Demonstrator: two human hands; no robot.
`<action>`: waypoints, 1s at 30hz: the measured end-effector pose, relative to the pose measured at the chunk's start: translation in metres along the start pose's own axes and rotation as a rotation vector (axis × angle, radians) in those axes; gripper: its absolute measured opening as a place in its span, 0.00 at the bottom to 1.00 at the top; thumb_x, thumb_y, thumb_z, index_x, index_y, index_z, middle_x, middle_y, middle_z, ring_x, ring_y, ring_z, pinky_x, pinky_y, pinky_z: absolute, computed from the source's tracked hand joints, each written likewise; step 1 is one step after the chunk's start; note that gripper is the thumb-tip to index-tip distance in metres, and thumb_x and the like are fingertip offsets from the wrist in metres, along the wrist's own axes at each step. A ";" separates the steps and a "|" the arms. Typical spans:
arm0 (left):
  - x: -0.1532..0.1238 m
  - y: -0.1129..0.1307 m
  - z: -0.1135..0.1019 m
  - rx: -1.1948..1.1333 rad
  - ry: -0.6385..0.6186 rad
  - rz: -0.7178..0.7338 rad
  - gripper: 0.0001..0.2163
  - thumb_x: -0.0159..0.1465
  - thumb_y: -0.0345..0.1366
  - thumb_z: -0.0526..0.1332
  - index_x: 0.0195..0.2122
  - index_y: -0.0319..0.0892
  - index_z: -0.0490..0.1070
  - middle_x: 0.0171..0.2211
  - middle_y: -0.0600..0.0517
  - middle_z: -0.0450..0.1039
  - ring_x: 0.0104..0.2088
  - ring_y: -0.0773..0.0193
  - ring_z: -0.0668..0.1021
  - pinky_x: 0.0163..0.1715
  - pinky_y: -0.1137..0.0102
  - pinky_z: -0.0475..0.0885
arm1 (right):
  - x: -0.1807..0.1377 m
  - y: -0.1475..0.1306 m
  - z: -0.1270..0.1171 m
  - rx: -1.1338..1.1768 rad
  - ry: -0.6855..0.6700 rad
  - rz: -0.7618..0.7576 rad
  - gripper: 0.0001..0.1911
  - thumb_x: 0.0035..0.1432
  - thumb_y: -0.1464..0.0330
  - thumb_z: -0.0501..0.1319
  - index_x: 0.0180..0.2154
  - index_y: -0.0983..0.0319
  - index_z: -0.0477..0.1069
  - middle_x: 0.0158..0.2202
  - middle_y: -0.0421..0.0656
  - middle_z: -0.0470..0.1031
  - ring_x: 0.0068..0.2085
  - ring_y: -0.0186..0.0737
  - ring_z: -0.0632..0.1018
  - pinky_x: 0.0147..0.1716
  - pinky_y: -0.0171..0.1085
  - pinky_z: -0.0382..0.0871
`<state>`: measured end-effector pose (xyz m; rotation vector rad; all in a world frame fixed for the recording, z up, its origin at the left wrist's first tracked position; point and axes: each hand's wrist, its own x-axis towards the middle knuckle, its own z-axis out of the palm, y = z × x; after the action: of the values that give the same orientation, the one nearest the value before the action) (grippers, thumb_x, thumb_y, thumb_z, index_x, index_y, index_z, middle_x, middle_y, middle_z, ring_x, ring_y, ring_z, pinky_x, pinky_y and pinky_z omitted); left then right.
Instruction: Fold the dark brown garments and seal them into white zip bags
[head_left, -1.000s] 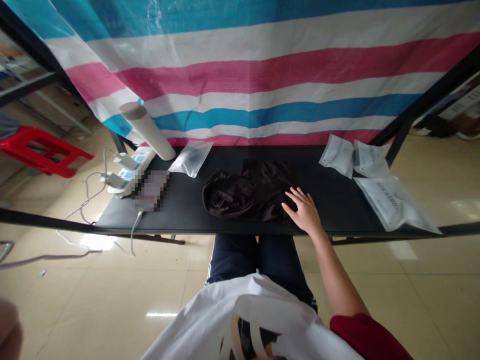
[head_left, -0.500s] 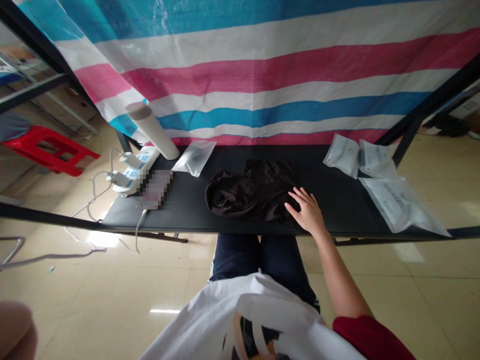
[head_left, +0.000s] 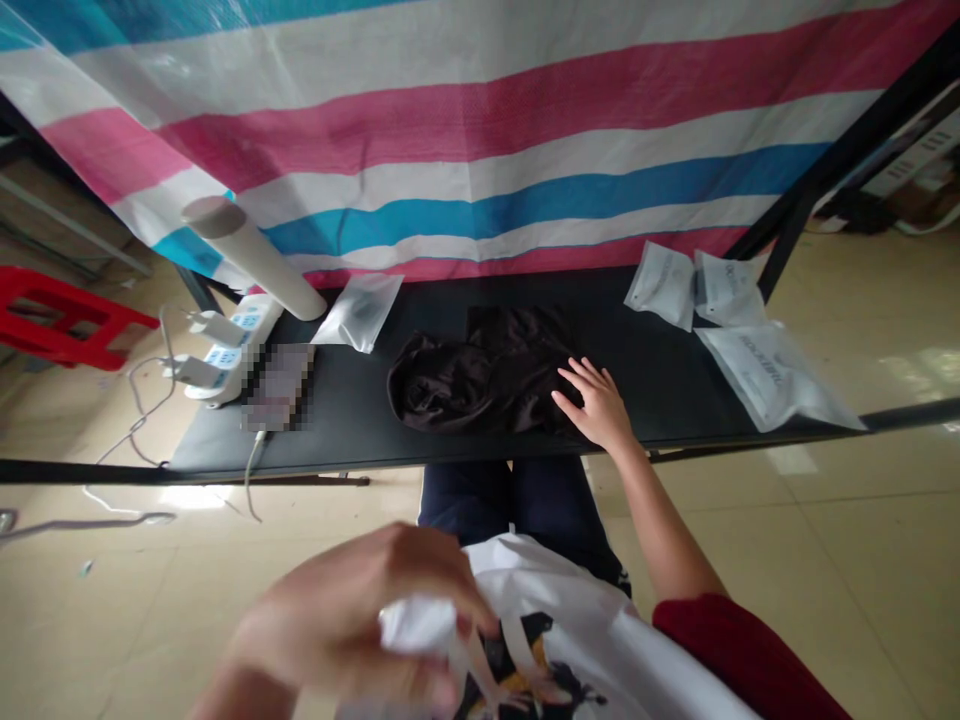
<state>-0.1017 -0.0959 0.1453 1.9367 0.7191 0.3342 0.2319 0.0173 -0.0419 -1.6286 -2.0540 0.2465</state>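
A dark brown, nearly black piece of cloth point(head_left: 480, 370), apparently a garment, lies loosely folded on the black tabletop, its left end rounded and bunched. My right hand point(head_left: 596, 405) rests at its right end, fingers spread and touching the fabric. Close to the camera, in front of my white shirt, is my left hand point(head_left: 375, 610), blurred by motion. Its thumb and fingers are curved and apart, with white showing between them. It is apart from the cloth.
A phone point(head_left: 279, 388) on a cable, a power strip point(head_left: 240, 350) with plugs, a white bottle point(head_left: 259, 260) and a frosted pouch point(head_left: 362, 310) stand left. Several frosted bags point(head_left: 772, 375) lie right. Striped sheeting point(head_left: 480, 120) hangs behind; a red stool point(head_left: 71, 315) stands beyond.
My left hand has come from the lower left edge to in front of my shirt. My right hand stays on the cloth. The view has shifted slightly.
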 end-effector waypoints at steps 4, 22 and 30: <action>0.033 -0.098 -0.005 0.068 0.651 -0.366 0.18 0.66 0.50 0.55 0.45 0.41 0.72 0.33 0.49 0.74 0.33 0.62 0.75 0.37 0.67 0.72 | -0.001 0.001 -0.003 0.093 0.033 0.030 0.26 0.65 0.52 0.54 0.59 0.58 0.68 0.66 0.47 0.62 0.67 0.51 0.61 0.64 0.55 0.56; 0.137 -0.112 -0.033 0.293 0.785 -0.087 0.10 0.66 0.43 0.57 0.40 0.43 0.69 0.45 0.47 0.70 0.46 0.59 0.75 0.49 0.65 0.71 | 0.000 -0.001 -0.005 0.040 -0.010 0.028 0.24 0.65 0.52 0.53 0.54 0.58 0.72 0.62 0.47 0.68 0.66 0.50 0.63 0.65 0.56 0.54; 0.149 -0.113 -0.016 0.342 0.635 0.065 0.12 0.68 0.41 0.56 0.50 0.43 0.68 0.50 0.45 0.72 0.55 0.56 0.73 0.58 0.60 0.67 | 0.001 -0.001 -0.005 0.080 0.004 0.020 0.23 0.65 0.52 0.54 0.54 0.57 0.72 0.63 0.48 0.67 0.66 0.51 0.63 0.64 0.58 0.54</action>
<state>-0.0313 0.0436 0.0409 2.1911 1.1822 0.9427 0.2331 0.0173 -0.0368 -1.6009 -1.9999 0.3277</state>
